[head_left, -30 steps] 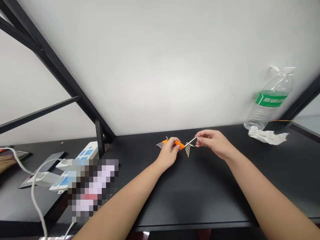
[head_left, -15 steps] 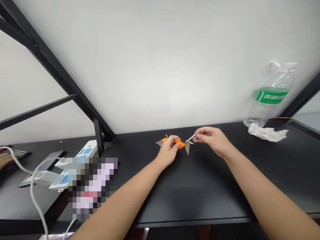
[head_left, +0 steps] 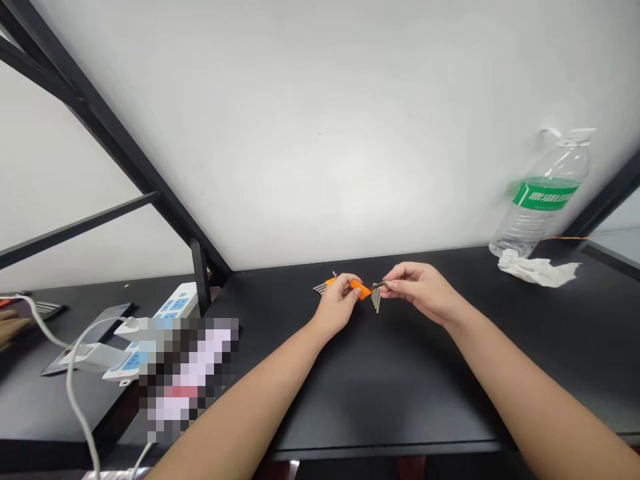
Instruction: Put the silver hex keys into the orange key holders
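My left hand [head_left: 340,303] is closed around an orange plastic hex key holder [head_left: 360,289], with its thumb on the near side. In a pinch, my right hand [head_left: 423,290] grips a hex key [head_left: 379,285], whose far end meets the right end of the orange holder. Whether that end sits inside a hole I cannot tell. Several loose metal hex keys [head_left: 376,300] lie fanned on the black table beneath and between my hands. Behind my left hand, more hex keys [head_left: 320,288] show beside another orange piece [head_left: 330,281], partly hidden by the fingers.
A clear bottle with a green label [head_left: 547,193] and a crumpled white tissue [head_left: 537,269] are at the back right. To the left are a white power strip [head_left: 175,303], cables, a blurred-out patch [head_left: 195,373] and black frame bars. Another person's hand [head_left: 11,328] shows at the left edge.
My right hand has moved slightly down and left, bringing the hex key lower and flatter against the orange holder. My left hand keeps its hold. The whole view has shifted slightly.
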`<move>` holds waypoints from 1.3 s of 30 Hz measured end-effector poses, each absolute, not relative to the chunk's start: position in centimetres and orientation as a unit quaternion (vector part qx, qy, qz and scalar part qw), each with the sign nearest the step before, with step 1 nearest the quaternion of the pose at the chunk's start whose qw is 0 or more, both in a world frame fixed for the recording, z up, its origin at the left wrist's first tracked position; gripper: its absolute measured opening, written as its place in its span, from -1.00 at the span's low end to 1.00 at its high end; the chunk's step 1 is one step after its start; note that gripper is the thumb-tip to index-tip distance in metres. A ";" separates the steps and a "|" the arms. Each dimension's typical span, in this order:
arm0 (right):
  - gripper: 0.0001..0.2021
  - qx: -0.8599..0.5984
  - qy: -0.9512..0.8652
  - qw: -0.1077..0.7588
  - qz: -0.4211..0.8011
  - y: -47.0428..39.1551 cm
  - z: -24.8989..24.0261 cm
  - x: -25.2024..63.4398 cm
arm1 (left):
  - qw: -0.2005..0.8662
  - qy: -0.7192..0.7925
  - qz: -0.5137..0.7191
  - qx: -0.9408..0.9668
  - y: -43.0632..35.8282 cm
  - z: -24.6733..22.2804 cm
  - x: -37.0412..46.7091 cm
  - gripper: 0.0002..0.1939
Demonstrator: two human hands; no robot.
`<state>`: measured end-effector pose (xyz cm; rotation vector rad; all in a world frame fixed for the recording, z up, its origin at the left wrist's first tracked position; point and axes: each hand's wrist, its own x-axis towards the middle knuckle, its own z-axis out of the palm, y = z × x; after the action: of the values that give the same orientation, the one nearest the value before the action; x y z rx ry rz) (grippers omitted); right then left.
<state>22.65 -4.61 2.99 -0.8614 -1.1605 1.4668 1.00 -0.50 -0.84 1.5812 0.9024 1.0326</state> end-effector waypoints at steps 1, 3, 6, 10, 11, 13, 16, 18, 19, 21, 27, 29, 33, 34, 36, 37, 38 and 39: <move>-0.80 -0.353 -0.476 0.512 0.622 -4.7 3.0 22.6 | 0.505 0.372 0.427 0.652 -0.5 -0.8 1.0 -0.84; -0.81 -0.341 -0.460 0.511 0.641 -4.8 3.0 22.3 | 0.510 0.370 0.427 0.648 -0.5 -0.8 1.0 -0.84; -0.83 -0.326 -0.436 0.521 0.657 -4.9 3.0 22.0 | 0.513 0.363 0.428 0.649 -0.5 -0.8 1.1 -0.84; -0.84 -0.337 -0.404 0.526 0.668 -4.8 2.9 21.8 | 0.517 0.352 0.439 0.645 -0.6 -0.7 1.1 -0.83; -0.84 -0.341 -0.395 0.527 0.670 -4.7 2.9 21.8 | 0.517 0.355 0.442 0.641 -0.6 -0.7 1.1 -0.83; -0.84 -0.339 -0.380 0.537 0.672 -4.6 2.9 21.8 | 0.515 0.364 0.443 0.637 -0.6 -0.7 1.0 -0.84; -0.86 -0.323 -0.376 0.558 0.666 -4.7 3.0 22.0 | 0.511 0.367 0.440 0.641 -0.5 -0.8 1.1 -0.85; -0.87 -0.318 -0.377 0.562 0.664 -4.7 3.1 22.0 | 0.511 0.365 0.439 0.642 -0.5 -0.8 1.1 -0.85; -0.87 -0.318 -0.377 0.561 0.665 -4.7 3.1 22.0 | 0.512 0.364 0.440 0.642 -0.5 -0.8 1.1 -0.85; -0.87 -0.320 -0.374 0.554 0.672 -4.7 3.1 22.0 | 0.514 0.365 0.440 0.640 -0.5 -0.8 1.1 -0.86; -0.86 -0.315 -0.372 0.555 0.675 -4.7 2.7 21.7 | 0.496 0.369 0.447 0.646 -0.6 -0.7 1.2 -0.88; -0.87 -0.316 -0.382 0.547 0.675 -4.8 2.7 21.5 | 0.495 0.365 0.453 0.645 -0.7 -0.5 1.0 -0.88; -0.87 -0.310 -0.380 0.544 0.681 -4.9 2.7 21.5 | 0.493 0.356 0.477 0.634 -0.8 -0.2 0.8 -0.89; -0.87 -0.304 -0.372 0.552 0.681 -4.8 2.6 21.5 | 0.494 0.353 0.484 0.630 -0.8 -0.1 0.8 -0.89; -0.86 -0.296 -0.361 0.566 0.679 -4.7 2.4 21.5 | 0.499 0.345 0.495 0.622 -1.0 0.1 0.8 -0.86; -0.85 -0.299 -0.365 0.565 0.677 -4.7 2.2 21.4 | 0.502 0.339 0.499 0.619 -1.2 0.2 0.9 -0.84; -0.83 -0.312 -0.378 0.555 0.673 -4.6 1.9 21.2 | 0.507 0.333 0.500 0.618 -1.3 0.3 0.9 -0.83; -0.81 -0.334 -0.399 0.538 0.663 -4.6 1.6 20.9 | 0.511 0.328 0.499 0.618 -1.4 0.3 1.0 -0.83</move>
<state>20.93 -4.59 1.64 -0.7941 -0.9503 1.5767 0.99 -1.41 0.33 1.4867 0.7894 1.2014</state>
